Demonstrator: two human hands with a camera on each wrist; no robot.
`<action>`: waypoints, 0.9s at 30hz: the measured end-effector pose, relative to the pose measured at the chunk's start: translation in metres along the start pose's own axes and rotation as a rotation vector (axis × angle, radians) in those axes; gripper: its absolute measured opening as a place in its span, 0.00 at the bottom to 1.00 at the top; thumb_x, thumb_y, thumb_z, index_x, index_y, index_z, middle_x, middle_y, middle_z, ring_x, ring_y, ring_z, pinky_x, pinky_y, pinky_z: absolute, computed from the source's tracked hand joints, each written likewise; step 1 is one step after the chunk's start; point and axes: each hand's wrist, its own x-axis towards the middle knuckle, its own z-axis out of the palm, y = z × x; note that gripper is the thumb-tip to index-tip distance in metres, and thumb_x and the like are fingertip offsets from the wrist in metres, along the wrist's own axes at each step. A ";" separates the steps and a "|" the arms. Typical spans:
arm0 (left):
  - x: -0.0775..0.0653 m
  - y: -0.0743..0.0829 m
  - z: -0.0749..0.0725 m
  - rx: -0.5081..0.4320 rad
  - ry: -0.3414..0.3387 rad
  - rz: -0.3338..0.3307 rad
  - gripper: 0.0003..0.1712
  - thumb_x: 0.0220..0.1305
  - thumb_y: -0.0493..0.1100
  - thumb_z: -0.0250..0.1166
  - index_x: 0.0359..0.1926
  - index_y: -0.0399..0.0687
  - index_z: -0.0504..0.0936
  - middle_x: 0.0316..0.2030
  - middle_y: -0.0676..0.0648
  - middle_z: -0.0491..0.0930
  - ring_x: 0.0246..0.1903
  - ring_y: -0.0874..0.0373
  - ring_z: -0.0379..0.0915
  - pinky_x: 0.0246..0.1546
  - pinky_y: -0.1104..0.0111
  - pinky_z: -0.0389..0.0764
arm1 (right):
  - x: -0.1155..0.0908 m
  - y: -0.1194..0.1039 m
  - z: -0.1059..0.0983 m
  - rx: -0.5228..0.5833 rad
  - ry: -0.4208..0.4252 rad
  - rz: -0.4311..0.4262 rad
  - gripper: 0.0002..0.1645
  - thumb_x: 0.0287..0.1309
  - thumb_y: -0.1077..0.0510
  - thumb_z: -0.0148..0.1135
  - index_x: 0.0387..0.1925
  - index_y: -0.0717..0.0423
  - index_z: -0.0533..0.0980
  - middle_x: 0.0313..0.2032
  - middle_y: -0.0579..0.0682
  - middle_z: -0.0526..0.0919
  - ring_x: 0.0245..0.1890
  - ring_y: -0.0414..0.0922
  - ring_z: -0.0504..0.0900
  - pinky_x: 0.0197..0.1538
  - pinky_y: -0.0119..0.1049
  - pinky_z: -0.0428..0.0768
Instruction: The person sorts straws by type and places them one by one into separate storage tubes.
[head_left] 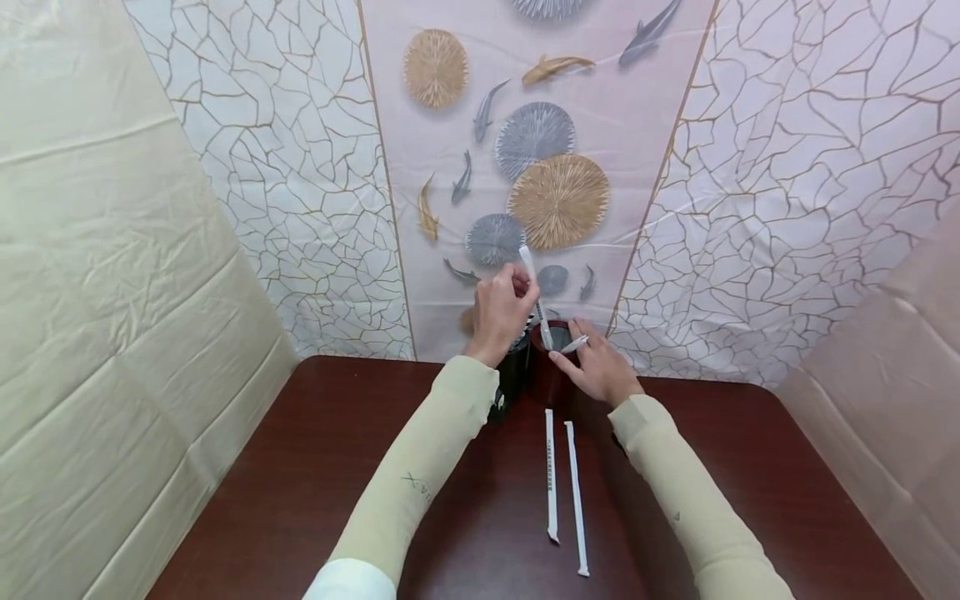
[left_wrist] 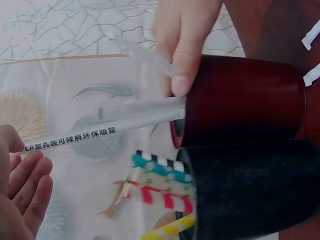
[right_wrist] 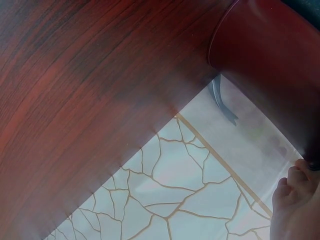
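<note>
My left hand [head_left: 501, 310] pinches the upper part of a paper-wrapped straw [left_wrist: 75, 139] with printed characters. The straw's lower end is inside the mouth of a dark red cup [left_wrist: 245, 100]. My right hand [head_left: 600, 371] grips this cup at its rim, thumb toward the near side. A second white wrapped straw [head_left: 575, 343] leans out over the rim beside the right thumb. In the right wrist view, only the cup's side and a few fingers [right_wrist: 298, 182] show; the straws are hidden there.
Touching the red cup on its left is a black cup [left_wrist: 255, 190] with colourful patterned straws [left_wrist: 162, 187] in it. Two wrapped straws lie on the brown table, one on the left [head_left: 551, 475] and one on the right [head_left: 577, 500]. A patterned cloth [head_left: 480, 167] hangs behind.
</note>
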 end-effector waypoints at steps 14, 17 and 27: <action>-0.009 -0.006 0.001 0.093 -0.153 0.009 0.20 0.68 0.51 0.71 0.49 0.39 0.87 0.45 0.44 0.92 0.47 0.50 0.90 0.50 0.60 0.88 | 0.001 0.002 -0.002 -0.004 -0.029 -0.008 0.58 0.77 0.24 0.39 0.83 0.66 0.49 0.83 0.66 0.51 0.84 0.61 0.53 0.83 0.59 0.59; -0.010 -0.002 -0.007 0.107 -0.136 0.037 0.20 0.67 0.51 0.71 0.48 0.38 0.87 0.43 0.45 0.92 0.44 0.50 0.90 0.47 0.60 0.89 | 0.002 0.001 -0.003 -0.002 -0.029 -0.010 0.58 0.77 0.25 0.39 0.83 0.66 0.48 0.83 0.66 0.51 0.84 0.61 0.53 0.83 0.58 0.59; -0.022 0.024 -0.031 0.240 -0.186 0.120 0.12 0.64 0.49 0.71 0.34 0.43 0.85 0.28 0.50 0.87 0.31 0.52 0.86 0.33 0.63 0.87 | 0.002 0.002 0.000 0.008 -0.019 -0.010 0.57 0.77 0.25 0.41 0.83 0.66 0.49 0.83 0.65 0.51 0.84 0.61 0.54 0.83 0.58 0.59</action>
